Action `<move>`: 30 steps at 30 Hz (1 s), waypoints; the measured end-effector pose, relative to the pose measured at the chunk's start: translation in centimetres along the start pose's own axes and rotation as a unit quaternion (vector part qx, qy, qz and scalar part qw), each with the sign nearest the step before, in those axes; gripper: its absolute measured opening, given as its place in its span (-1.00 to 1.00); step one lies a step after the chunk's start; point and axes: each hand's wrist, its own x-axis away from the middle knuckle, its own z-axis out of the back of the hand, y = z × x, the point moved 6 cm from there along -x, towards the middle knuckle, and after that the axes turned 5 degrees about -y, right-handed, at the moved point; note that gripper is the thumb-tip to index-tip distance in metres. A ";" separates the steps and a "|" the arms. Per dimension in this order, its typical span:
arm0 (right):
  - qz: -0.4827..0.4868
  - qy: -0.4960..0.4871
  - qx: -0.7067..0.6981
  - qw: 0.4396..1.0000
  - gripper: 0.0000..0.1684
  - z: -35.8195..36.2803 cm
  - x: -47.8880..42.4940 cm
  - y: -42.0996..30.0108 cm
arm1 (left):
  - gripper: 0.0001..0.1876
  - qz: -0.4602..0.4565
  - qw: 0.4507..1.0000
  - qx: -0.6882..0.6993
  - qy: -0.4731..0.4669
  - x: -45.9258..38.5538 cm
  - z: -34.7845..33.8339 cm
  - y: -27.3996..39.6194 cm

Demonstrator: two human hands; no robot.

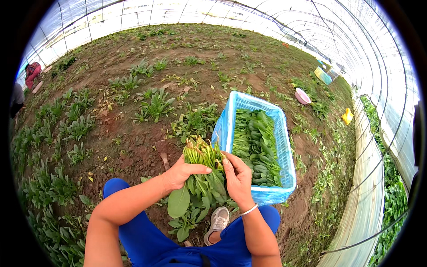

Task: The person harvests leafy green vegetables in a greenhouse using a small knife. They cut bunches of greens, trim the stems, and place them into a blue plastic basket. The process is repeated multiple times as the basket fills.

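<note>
My left hand [180, 172] is closed around a bunch of leafy greens [203, 177] that look like spinach, its thumb across the pale stems. The root ends point away from me and the broad leaves hang towards my knees. At the right side of the bunch, my right hand [237, 173] pinches a stem or leaf between thumb and fingers; the exact piece is partly hidden. Just beyond and right of my right hand stands a plastic crate lined with blue film [289, 157], holding rows of laid greens [260, 143].
Greens grow in the soil at left [76, 126] and ahead. A pink basin [302, 96], a yellow bag [347, 116] and another crate [323, 75] lie at the right. A bent-over person [32, 71] and part of another [16, 96] are far left. Plastic sheeting [363, 187] borders the right side.
</note>
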 end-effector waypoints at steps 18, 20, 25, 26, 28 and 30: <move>0.016 0.049 -0.077 0.996 -0.76 -7.9 -3.2 0.3 | -0.41 -0.080 0.985 -0.039 0.146 4.7 6.9 5.8; -0.033 0.088 -0.214 0.972 -0.76 -7.6 -3.6 1.3 | -0.40 -0.103 0.977 -0.085 0.165 5.6 7.0 7.0; -0.024 0.125 -0.313 0.941 -0.78 -5.6 -5.9 2.7 | -0.34 -0.142 0.938 -0.265 0.172 7.3 7.9 9.2; -0.014 0.100 -0.278 0.955 -0.77 -5.5 -6.2 2.2 | -0.32 -0.143 0.924 -0.314 0.166 7.4 8.1 9.3; 0.003 0.047 -0.207 0.977 -0.75 -5.6 -6.5 1.1 | -0.32 -0.104 0.929 -0.323 0.148 7.4 7.7 9.0; -0.008 -0.035 -0.193 0.981 -0.75 -6.9 -6.0 0.6 | -0.32 -0.099 0.937 -0.309 0.133 7.2 7.2 8.4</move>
